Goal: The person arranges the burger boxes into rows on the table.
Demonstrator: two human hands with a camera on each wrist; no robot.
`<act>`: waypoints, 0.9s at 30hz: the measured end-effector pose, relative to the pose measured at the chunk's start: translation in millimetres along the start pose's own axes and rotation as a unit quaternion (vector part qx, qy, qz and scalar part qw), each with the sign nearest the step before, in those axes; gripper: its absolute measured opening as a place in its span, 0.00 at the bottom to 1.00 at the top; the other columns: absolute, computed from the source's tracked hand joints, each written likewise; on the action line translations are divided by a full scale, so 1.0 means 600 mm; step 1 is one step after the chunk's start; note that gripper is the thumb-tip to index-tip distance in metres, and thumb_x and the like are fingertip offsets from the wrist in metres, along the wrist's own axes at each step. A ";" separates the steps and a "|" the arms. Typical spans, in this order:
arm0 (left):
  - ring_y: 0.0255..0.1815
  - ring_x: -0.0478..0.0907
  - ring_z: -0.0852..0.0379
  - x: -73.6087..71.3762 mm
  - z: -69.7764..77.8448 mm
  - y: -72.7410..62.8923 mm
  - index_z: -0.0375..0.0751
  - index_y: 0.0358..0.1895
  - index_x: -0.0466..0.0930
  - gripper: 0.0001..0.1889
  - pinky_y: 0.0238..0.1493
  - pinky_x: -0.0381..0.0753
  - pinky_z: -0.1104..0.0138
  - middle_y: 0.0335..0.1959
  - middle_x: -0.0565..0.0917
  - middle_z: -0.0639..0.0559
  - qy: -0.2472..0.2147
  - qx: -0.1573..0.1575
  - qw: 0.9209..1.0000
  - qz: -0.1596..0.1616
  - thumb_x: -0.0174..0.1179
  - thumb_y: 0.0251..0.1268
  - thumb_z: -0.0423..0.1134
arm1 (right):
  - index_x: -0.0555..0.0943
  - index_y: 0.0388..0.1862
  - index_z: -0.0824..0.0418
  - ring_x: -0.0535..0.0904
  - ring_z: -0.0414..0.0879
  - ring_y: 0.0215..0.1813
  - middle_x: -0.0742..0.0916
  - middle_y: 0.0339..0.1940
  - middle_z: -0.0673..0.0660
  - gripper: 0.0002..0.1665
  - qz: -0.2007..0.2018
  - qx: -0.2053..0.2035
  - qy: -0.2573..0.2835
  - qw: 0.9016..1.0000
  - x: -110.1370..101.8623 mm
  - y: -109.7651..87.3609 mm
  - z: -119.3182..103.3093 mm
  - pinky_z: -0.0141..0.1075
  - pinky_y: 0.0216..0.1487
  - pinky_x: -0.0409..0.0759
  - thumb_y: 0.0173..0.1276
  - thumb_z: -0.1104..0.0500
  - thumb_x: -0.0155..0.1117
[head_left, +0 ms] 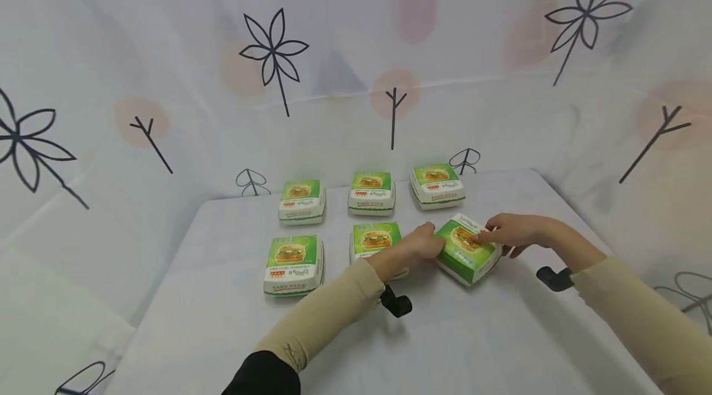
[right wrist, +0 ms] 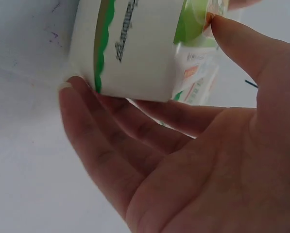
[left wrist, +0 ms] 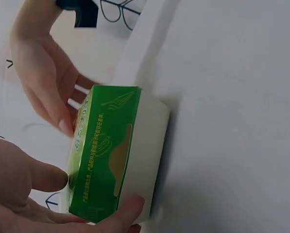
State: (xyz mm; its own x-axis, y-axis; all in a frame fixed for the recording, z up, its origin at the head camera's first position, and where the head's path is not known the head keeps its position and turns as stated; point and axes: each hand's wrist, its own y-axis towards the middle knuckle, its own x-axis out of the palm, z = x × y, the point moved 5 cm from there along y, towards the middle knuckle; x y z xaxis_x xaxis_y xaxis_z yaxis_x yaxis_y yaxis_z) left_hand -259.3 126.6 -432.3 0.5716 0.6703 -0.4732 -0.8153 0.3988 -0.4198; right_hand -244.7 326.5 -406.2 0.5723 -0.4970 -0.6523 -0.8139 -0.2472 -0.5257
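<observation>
Both hands are on one green and white burger box [head_left: 466, 253] at the right of the front row, turned at an angle to the others. My left hand [head_left: 416, 248] grips its left corner, thumb on the lid and fingers along the white side in the left wrist view. From the other side, my right hand [head_left: 517, 231] holds it with the thumb on the printed top. In the right wrist view, its other fingers [right wrist: 145, 126] bend along the box's lower edge. Another burger box [head_left: 374, 236] sits just left, partly hidden behind the left forearm.
Three matching boxes stand along the back, at left [head_left: 301, 202], middle [head_left: 371, 193] and right [head_left: 437, 186]. One more box [head_left: 293, 265] is at the front left. A white cloth covers the table [head_left: 222, 321], and a patterned curtain [head_left: 334, 24] hangs behind.
</observation>
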 end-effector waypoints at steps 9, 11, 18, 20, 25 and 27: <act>0.63 0.69 0.50 -0.008 -0.001 -0.007 0.37 0.76 0.60 0.30 0.68 0.71 0.56 0.73 0.67 0.41 0.048 -0.015 0.999 -0.016 0.51 0.80 0.50 | 0.65 0.69 0.80 0.79 0.63 0.56 0.76 0.62 0.76 0.45 0.024 -0.011 -0.026 0.999 -0.014 -0.003 -0.011 0.49 0.49 0.87 0.77 0.41 0.58; 0.60 0.69 0.49 -0.003 -0.002 -0.009 0.37 0.75 0.60 0.30 0.64 0.73 0.57 0.71 0.67 0.41 0.046 -0.016 0.999 -0.018 0.51 0.80 0.50 | 0.63 0.69 0.82 0.78 0.63 0.58 0.76 0.63 0.77 0.44 0.023 -0.021 -0.023 0.999 -0.014 -0.003 -0.014 0.50 0.49 0.86 0.78 0.43 0.57; 0.61 0.70 0.50 0.007 0.005 0.003 0.37 0.74 0.63 0.26 0.63 0.75 0.57 0.71 0.69 0.41 0.003 0.007 1.000 -0.013 0.51 0.80 0.43 | 0.71 0.64 0.78 0.80 0.54 0.47 0.82 0.50 0.64 0.34 -0.003 -0.011 -0.001 1.000 0.000 -0.008 -0.016 0.47 0.46 0.87 0.79 0.48 0.57; 0.63 0.69 0.49 0.006 0.008 0.005 0.37 0.77 0.60 0.28 0.62 0.77 0.56 0.75 0.65 0.40 -0.020 0.008 1.000 -0.015 0.51 0.80 0.41 | 0.72 0.62 0.78 0.80 0.53 0.45 0.82 0.48 0.62 0.32 -0.006 -0.002 0.000 1.000 0.001 -0.010 -0.016 0.47 0.45 0.87 0.79 0.48 0.57; 0.57 0.73 0.49 0.003 0.010 -0.001 0.36 0.80 0.51 0.35 0.53 0.84 0.57 0.76 0.61 0.38 -0.011 -0.018 1.000 -0.013 0.54 0.79 0.46 | 0.62 0.69 0.82 0.83 0.60 0.51 0.79 0.58 0.75 0.42 0.002 -0.002 -0.012 1.000 -0.008 -0.010 -0.018 0.50 0.47 0.87 0.80 0.45 0.56; 0.51 0.75 0.50 0.007 0.007 -0.006 0.36 0.80 0.50 0.38 0.50 0.86 0.58 0.74 0.63 0.38 0.003 -0.029 0.999 -0.016 0.55 0.79 0.50 | 0.56 0.73 0.83 0.83 0.63 0.54 0.76 0.62 0.79 0.46 0.008 -0.007 -0.013 1.000 -0.012 -0.008 -0.021 0.51 0.48 0.87 0.80 0.45 0.56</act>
State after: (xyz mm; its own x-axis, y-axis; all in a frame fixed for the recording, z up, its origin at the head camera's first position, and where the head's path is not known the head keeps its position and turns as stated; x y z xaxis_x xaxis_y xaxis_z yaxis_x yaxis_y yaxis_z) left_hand -254.6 130.5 -429.5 0.5982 0.6543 -0.4626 -0.7896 0.3828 -0.4796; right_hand -246.0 320.7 -392.3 0.5621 -0.4784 -0.6746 -0.8238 -0.2517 -0.5079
